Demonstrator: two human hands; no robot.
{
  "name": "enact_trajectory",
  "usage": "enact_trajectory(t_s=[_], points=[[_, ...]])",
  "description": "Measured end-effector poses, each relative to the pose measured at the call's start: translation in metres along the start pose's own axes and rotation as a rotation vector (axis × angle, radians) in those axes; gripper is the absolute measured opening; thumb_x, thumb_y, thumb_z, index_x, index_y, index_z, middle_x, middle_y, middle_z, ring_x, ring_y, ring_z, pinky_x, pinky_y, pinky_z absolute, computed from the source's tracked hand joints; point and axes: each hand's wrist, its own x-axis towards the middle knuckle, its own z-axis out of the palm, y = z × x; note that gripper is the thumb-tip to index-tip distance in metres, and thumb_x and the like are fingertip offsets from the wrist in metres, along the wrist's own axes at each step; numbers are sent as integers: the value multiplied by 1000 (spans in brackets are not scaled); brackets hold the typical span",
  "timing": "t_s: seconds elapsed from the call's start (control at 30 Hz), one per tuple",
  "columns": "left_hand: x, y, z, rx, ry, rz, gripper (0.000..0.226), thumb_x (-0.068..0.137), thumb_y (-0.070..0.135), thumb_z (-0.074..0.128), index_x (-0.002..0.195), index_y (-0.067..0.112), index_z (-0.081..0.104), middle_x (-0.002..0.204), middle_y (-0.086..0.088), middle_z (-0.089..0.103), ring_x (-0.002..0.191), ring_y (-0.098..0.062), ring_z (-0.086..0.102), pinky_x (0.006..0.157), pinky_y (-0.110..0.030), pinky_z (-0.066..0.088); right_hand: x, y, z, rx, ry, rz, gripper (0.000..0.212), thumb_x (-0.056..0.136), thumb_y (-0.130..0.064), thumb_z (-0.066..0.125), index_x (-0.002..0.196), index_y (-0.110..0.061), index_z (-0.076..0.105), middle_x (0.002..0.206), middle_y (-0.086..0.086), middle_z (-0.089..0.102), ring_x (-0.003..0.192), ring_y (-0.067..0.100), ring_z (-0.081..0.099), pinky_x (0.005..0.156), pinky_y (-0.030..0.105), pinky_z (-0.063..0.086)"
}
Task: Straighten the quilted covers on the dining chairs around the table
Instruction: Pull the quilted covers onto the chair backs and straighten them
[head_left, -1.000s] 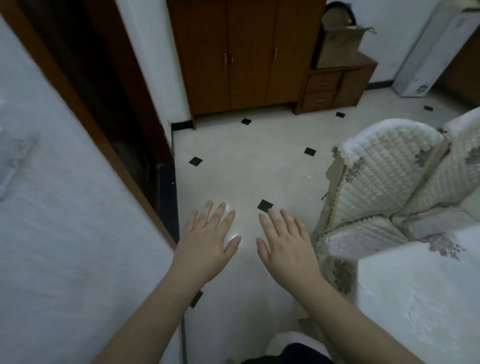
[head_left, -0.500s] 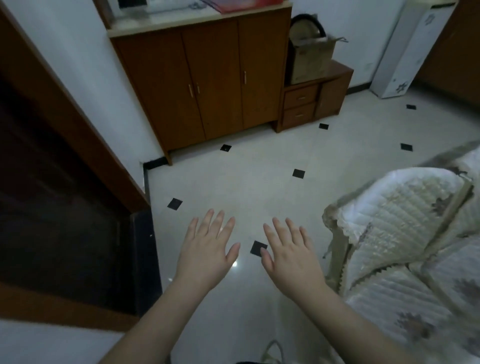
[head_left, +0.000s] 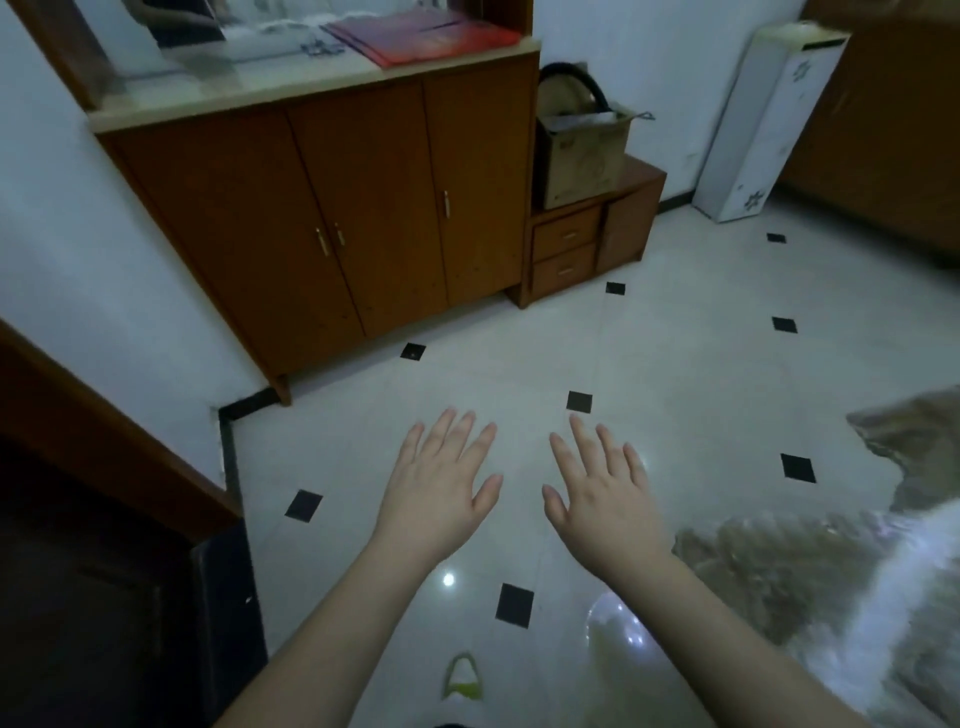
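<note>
Both hands hover palm-down over the tiled floor (head_left: 675, 364), fingers spread and holding nothing: left hand (head_left: 441, 493) at 6 o'clock, right hand (head_left: 605, 499) just beside it. A blurred quilted cover (head_left: 810, 587) lies at 4 o'clock, a cabinet (head_left: 332, 218) at 11 o'clock.

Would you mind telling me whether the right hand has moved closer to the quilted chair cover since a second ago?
Cannot tell: the camera swung, and the right hand remains open above the floor, clear of the blurred quilted cover.

two hands (head_left: 439, 493) (head_left: 605, 499), one cabinet (head_left: 332, 208), two drawers (head_left: 566, 236) (head_left: 563, 270)
</note>
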Motion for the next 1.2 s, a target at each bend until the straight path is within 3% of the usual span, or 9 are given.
enact_trajectory(t_s=[0.07, 0.13, 0.23, 0.37, 0.47, 0.63, 0.73, 0.9, 1.2], points=[[47, -10, -14, -45, 15, 60, 60, 97, 54, 18, 152, 31, 9, 160, 3, 11, 147, -16, -1, 117, -40, -2, 44, -1, -11, 25, 24, 26, 69, 90, -53, 7, 153, -24, 10, 161, 3, 0, 147, 27, 6, 118, 45, 7], [97, -17, -22, -38, 13, 109, 60, 98, 54, 19, 152, 32, 8, 161, 4, 9, 147, -16, -2, 117, -40, -4, 86, 4, -24, 37, 86, 93, 74, 86, -52, 8, 150, -21, 26, 158, 6, 19, 144, 29, 21, 115, 47, 17], [167, -32, -17, -14, -42, 147, 60, 98, 55, 18, 152, 31, 8, 161, 4, 8, 147, -17, -2, 117, -41, -3, 131, 33, -32, 39, 127, 204, 63, 86, -47, 27, 136, -17, 51, 144, 9, 47, 129, 32, 46, 104, 49, 37], [248, -12, -7, -16, -56, 250, 69, 90, 60, 2, 152, 30, 13, 160, 4, 14, 147, -18, 4, 117, -41, 3, 162, 85, -36, 50, 165, 338, 57, 86, -44, 33, 131, -17, 56, 139, 8, 52, 125, 32, 51, 101, 49, 41], [304, 29, -1, -40, -63, 365, 76, 84, 61, -4, 151, 32, 15, 159, 5, 16, 147, -18, 6, 117, -40, 4, 182, 131, -32, 40, 177, 396, 56, 88, -44, 33, 131, -17, 56, 139, 8, 52, 126, 32, 50, 102, 50, 40], [407, 108, 16, -28, 5, 507, 63, 93, 57, 22, 147, 26, 34, 149, 0, 42, 140, -22, 32, 113, -43, 22, 222, 240, -31, 44, 218, 518, 56, 89, -44, 32, 132, -17, 56, 141, 8, 50, 128, 33, 47, 107, 47, 30], [465, 159, 21, -46, 5, 569, 65, 93, 56, 28, 150, 24, 28, 147, 0, 44, 139, -22, 35, 114, -39, 15, 237, 304, -38, 89, 224, 624, 57, 88, -46, 33, 131, -17, 57, 141, 7, 50, 127, 34, 49, 104, 45, 23], [551, 248, 19, -57, 16, 704, 62, 92, 54, 30, 144, 21, 42, 140, -3, 52, 133, -25, 44, 109, -44, 32, 261, 404, -54, 56, 228, 712, 58, 87, -48, 33, 131, -19, 57, 139, 6, 52, 125, 33, 51, 104, 44, 24], [698, 389, 40, -77, -12, 921, 60, 91, 53, 32, 142, 23, 44, 143, -3, 48, 132, -26, 45, 105, -46, 37, 313, 564, -66, 11, 236, 907, 57, 88, -46, 32, 133, -17, 55, 141, 8, 50, 127, 33, 48, 104, 49, 38]])
